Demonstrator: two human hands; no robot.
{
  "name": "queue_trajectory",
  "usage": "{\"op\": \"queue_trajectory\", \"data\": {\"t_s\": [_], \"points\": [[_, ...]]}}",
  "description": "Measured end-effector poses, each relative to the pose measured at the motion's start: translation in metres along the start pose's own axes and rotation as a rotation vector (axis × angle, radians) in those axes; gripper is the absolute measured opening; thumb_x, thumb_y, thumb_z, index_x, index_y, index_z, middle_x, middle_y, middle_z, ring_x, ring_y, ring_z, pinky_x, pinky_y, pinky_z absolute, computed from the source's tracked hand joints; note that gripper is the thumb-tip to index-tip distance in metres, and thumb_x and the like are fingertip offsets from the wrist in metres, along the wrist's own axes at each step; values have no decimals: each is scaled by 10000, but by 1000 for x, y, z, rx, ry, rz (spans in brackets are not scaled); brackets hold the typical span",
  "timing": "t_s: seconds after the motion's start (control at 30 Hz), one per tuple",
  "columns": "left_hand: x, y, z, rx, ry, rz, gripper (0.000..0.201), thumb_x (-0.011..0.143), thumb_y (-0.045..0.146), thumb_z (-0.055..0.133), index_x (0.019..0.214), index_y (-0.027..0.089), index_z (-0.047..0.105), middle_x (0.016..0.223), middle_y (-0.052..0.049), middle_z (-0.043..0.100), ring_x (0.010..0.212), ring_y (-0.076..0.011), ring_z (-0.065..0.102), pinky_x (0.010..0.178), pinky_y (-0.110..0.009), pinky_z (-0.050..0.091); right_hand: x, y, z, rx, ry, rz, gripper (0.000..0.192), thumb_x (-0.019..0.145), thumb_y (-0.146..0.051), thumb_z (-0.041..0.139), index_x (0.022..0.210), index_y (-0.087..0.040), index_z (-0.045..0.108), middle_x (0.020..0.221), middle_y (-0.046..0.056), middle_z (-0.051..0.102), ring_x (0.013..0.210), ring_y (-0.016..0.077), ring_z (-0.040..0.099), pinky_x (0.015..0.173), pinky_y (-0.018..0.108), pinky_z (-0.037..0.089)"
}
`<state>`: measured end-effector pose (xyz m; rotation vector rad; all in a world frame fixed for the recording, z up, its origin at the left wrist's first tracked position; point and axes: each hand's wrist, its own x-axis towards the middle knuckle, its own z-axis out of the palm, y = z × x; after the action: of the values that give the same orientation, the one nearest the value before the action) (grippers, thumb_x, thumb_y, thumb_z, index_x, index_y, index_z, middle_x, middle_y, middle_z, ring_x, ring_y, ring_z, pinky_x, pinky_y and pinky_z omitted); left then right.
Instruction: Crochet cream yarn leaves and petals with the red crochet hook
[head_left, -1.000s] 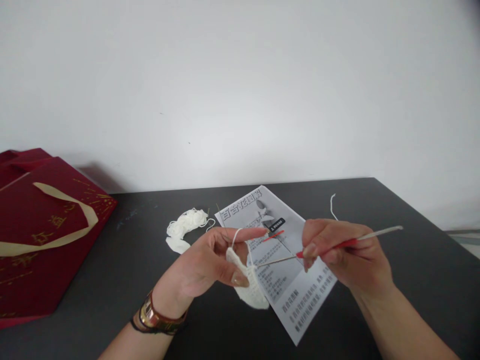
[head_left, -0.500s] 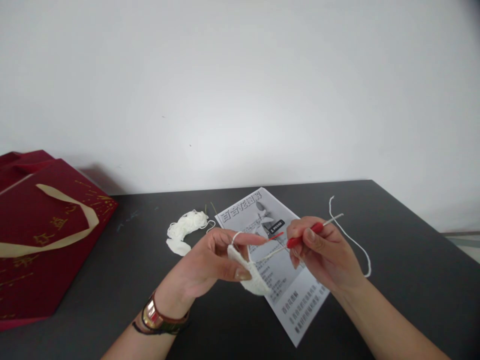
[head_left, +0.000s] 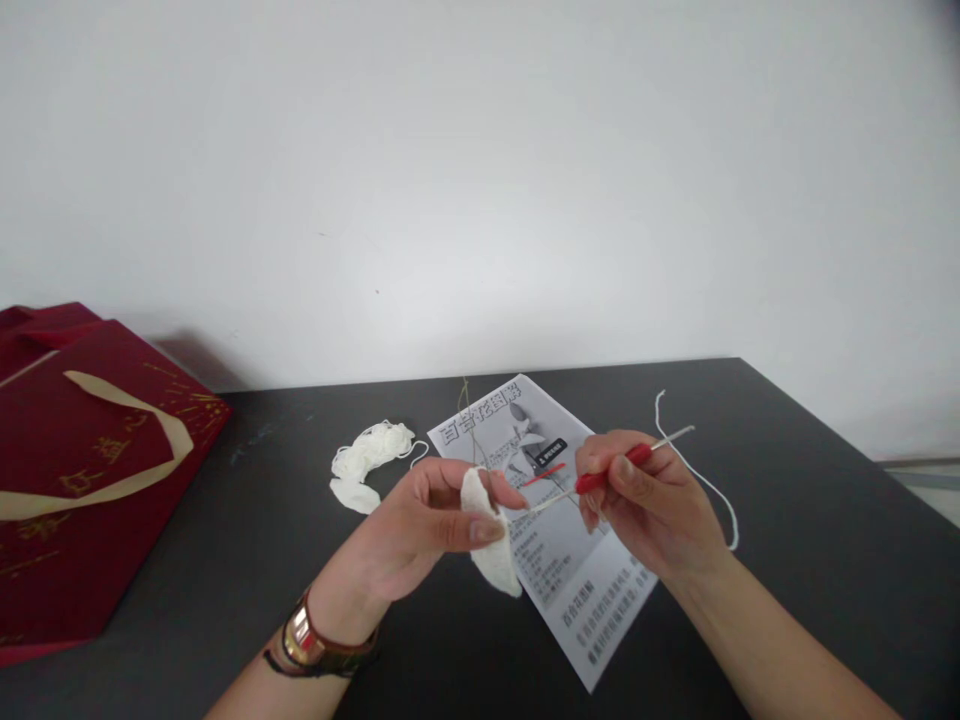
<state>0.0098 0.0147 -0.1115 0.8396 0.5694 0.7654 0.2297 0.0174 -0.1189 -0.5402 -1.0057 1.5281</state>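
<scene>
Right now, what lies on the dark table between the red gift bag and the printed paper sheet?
In the head view: a loose bundle of white yarn and a small white crocheted piece.

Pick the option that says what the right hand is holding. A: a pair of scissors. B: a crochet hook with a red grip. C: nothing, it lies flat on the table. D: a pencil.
B: the right hand pinches a crochet hook with a red grip, its metal tip reaching toward the white crocheted piece held in the left hand.
</scene>
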Motion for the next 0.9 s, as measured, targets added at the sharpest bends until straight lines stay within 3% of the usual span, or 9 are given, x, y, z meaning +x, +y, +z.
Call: {"op": "queue_trajectory", "data": {"t_s": [0.57, 0.8, 0.9], "points": [[1, 0, 6, 36, 88, 125, 86, 704, 168, 786, 788, 150, 797, 728, 7, 659, 667, -80, 547, 637, -185, 422, -3, 1, 2, -59, 0, -128, 80, 803, -250, 737, 815, -186, 784, 678, 20, 696, 536, 98, 627, 484, 191, 531], [2, -1, 7, 23, 88, 111, 92, 707, 161, 789, 798, 152, 798, 721, 0, 692, 663, -80, 580, 636, -177, 439, -6, 4, 4, -15, 41, -72, 82, 778, -255, 761, 786, -175, 783, 678, 29, 719, 525, 102, 633, 474, 190, 546], [2, -2, 6, 20, 76, 103, 120, 703, 185, 799, 821, 161, 800, 740, -12, 725, 655, -89, 606, 641, -189, 457, -6, 7, 6, 86, 101, 33, 111, 741, -263, 794, 761, -155, 777, 672, 38, 732, 510, 102, 633, 459, 181, 551]]}}
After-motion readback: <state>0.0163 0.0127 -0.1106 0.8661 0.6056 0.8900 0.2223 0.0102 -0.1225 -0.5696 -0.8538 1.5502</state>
